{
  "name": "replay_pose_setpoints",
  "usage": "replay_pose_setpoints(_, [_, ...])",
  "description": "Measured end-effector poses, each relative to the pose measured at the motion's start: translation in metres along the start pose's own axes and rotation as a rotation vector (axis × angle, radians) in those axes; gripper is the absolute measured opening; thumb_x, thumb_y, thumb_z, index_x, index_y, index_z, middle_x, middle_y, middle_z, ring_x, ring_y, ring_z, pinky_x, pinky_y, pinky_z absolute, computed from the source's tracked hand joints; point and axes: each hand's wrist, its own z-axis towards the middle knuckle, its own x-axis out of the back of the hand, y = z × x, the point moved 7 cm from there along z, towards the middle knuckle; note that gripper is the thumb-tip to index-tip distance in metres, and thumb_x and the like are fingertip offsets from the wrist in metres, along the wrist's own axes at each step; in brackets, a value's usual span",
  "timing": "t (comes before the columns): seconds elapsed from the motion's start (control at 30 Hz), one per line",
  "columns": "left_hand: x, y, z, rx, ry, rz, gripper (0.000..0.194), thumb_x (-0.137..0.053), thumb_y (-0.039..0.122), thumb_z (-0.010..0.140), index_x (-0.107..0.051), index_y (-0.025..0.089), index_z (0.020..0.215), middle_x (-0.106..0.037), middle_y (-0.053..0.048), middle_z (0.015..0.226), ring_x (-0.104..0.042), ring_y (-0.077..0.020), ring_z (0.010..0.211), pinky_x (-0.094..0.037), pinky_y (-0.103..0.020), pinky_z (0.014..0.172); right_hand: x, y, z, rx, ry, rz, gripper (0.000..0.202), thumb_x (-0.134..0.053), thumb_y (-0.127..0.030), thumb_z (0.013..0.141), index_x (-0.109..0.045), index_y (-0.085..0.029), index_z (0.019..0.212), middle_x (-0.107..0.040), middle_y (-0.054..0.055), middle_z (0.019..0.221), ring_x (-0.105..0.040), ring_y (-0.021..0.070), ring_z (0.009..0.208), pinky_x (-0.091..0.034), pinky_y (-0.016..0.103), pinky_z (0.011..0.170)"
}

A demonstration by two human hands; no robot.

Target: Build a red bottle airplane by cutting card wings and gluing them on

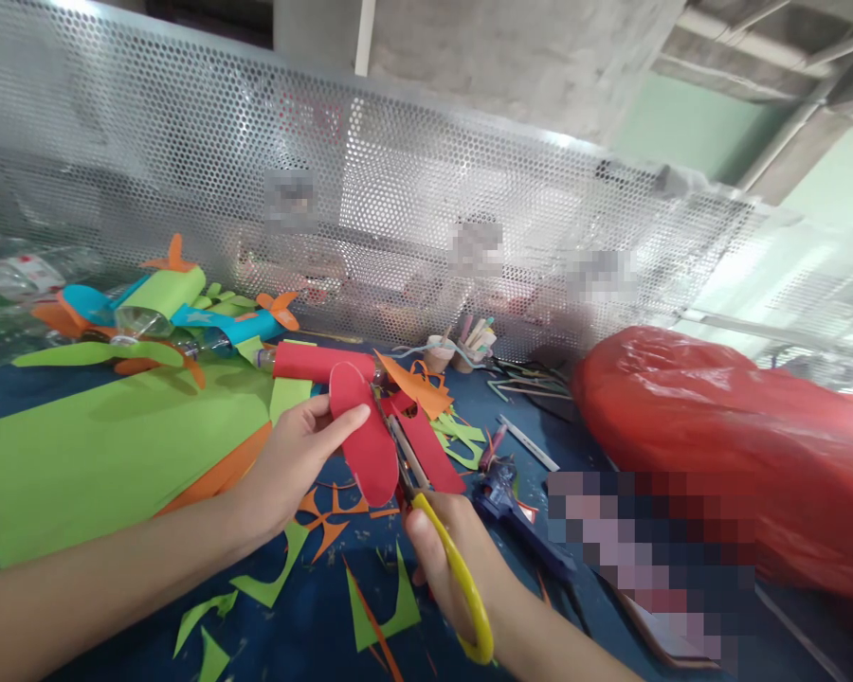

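Note:
My left hand [313, 445] pinches a red paper cutout [366, 445] with rounded ends, thumb on its face. In my right hand [462, 559] is a pair of scissors [455, 568] with yellow handles. Its blades lie along the right edge of the cutout, partly hidden by the paper. A red paper strip [430, 445] is just right of the blades. Behind the cutout lies a red paper-wrapped bottle [319, 362]. Below my hands, green scraps [388, 606] and orange scraps [327, 516] are scattered on the blue table [284, 635].
Large green sheets [128, 455] lie at left, with paper-covered bottle models [234, 322] behind. A blue glue gun [518, 521] and a white pen [530, 443] are at right, near a big red plastic bag [717, 445]. Cups of markers [473, 352] stand by a perforated metal screen [412, 208].

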Motion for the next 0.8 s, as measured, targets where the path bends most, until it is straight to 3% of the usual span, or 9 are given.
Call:
replay_pose_setpoints(0.13, [0.003, 0.0, 0.001, -0.007, 0.025, -0.001, 0.021, -0.063, 0.037, 0.082, -0.067, 0.016, 0.084, -0.074, -0.004, 0.076, -0.069, -0.0189, 0.069, -0.055, -0.031, 0.069, -0.001, 0.001, 0.001, -0.001, 0.001, -0.025, 0.065, -0.021, -0.08, 0.078, -0.039, -0.019, 0.062, -0.04, -0.002, 0.053, -0.037, 0.0092, 0.046, -0.026, 0.022, 0.041])
replay_pose_setpoints(0.43, [0.009, -0.005, 0.004, 0.0, 0.045, 0.044, 0.025, -0.064, 0.039, 0.08, -0.069, 0.017, 0.091, -0.075, -0.006, 0.083, -0.069, -0.021, 0.073, -0.054, -0.032, 0.07, -0.001, -0.013, 0.0, 0.086, -0.04, -0.046, 0.073, -0.009, -0.078, 0.08, -0.045, -0.019, 0.056, -0.049, 0.002, 0.05, -0.044, 0.0117, 0.046, -0.032, 0.025, 0.046])
replay_pose_setpoints(0.8, [0.007, -0.008, 0.002, 0.018, 0.043, 0.098, 0.026, -0.065, 0.037, 0.08, -0.069, 0.018, 0.097, -0.075, -0.004, 0.086, -0.07, -0.0215, 0.077, -0.055, -0.034, 0.075, -0.001, -0.008, -0.001, 0.103, -0.044, -0.03, 0.072, -0.008, -0.076, 0.082, -0.047, -0.019, 0.061, -0.056, 0.004, 0.055, -0.049, 0.0131, 0.049, -0.034, 0.025, 0.048])
